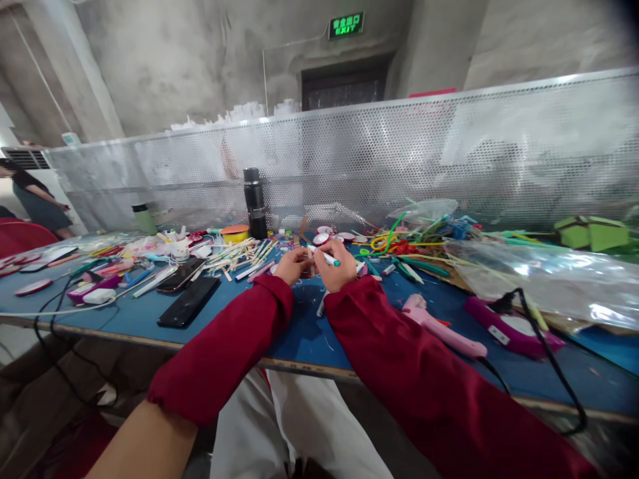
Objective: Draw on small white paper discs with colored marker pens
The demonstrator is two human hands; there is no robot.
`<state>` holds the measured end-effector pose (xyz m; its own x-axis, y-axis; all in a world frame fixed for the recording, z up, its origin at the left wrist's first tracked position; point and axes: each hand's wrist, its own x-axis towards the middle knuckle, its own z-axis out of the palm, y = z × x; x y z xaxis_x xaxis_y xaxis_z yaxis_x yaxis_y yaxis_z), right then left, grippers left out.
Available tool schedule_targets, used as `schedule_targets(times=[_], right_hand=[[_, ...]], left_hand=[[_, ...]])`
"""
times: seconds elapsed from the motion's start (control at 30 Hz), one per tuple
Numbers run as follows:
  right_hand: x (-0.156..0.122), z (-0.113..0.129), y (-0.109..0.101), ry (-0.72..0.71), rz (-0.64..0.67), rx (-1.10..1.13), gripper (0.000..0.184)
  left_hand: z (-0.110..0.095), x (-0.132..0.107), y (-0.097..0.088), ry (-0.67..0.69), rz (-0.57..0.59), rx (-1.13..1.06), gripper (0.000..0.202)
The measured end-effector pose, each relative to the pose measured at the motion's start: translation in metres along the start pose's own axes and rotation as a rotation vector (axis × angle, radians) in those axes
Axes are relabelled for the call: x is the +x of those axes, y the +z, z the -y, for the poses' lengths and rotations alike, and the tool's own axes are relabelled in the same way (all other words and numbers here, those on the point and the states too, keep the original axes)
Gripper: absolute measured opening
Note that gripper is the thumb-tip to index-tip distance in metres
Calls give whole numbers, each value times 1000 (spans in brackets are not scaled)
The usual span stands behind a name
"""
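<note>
Both my arms, in red sleeves, reach onto the blue table (299, 332). My right hand (336, 264) is closed round a white marker with a teal tip (324, 255), held level and pointing left. My left hand (292, 264) is closed just left of it, fingers pinched on something small that I cannot make out. The two hands touch above the table's middle. Loose sticks (239, 256) lie just beyond and left of my left hand.
Two black phones (187, 293) lie at the left, a black flask (255, 203) stands behind. Pink glue gun (442, 326) and purple tool (504, 329) with black cable lie at the right, beside plastic bags (544, 279) and coloured straws (399, 243). A perforated metal screen (399, 153) backs the table. A person stands far left.
</note>
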<state>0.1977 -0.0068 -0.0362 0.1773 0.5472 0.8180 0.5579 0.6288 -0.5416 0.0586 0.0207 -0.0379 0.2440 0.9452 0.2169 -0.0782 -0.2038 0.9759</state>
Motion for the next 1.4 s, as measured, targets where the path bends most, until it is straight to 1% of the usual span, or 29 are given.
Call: schedule_targets(times=[0.47, 0.63, 0.8, 0.97, 1.17, 1.4], right_hand=[[0, 0, 0, 17, -14, -7, 22], [-1, -1, 1, 13, -14, 6, 22], [-1, -1, 2, 3, -10, 8, 19], [0, 0, 0, 20, -8, -13, 22], [0, -1, 0, 21, 0, 16, 22], [0, -1, 1, 10, 5, 29, 21]], left_hand=[[0, 0, 1, -13, 11, 34, 34], [-3, -2, 2, -29, 8, 44, 37], [-6, -4, 2, -43, -7, 45, 35], [-6, -4, 3, -37, -5, 28, 34], [-5, -3, 2, -36, 19, 22, 33], [-5, -4, 2, -40, 4, 39, 37]])
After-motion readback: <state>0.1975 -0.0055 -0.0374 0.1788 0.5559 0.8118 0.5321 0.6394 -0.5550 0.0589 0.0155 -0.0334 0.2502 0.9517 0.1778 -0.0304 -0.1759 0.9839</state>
